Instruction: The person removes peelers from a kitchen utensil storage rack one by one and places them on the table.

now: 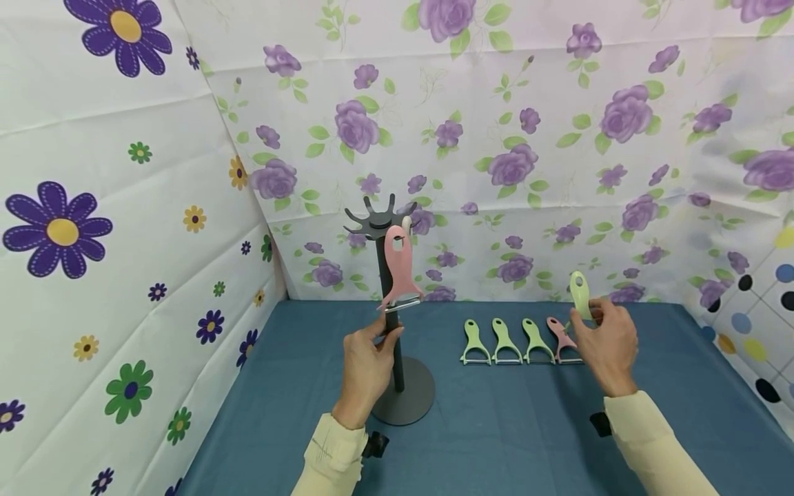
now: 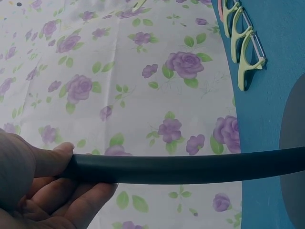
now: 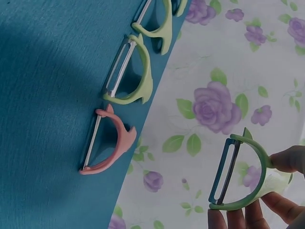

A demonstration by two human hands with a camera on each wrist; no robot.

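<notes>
My left hand (image 1: 367,365) pinches the upright pole (image 2: 181,169) of a dark utensil stand between thumb and fingers. At the stand's top, a pink peeler (image 1: 400,265) hangs from one of the curved hooks (image 1: 380,222), just above that hand. My right hand (image 1: 606,341) holds a light green peeler (image 3: 261,186) by the lower part of its handle, blade end toward the palm side and holed handle end up. Below it on the table lie a pink peeler (image 3: 119,143) and three green peelers (image 1: 504,342) in a row.
The stand's round dark base (image 1: 406,399) rests on the blue tabletop (image 1: 496,434). Flower-patterned cloth (image 1: 465,172) rises behind the table, with more patterned cloth (image 1: 143,275) along the left and a dotted one (image 1: 763,324) at the right.
</notes>
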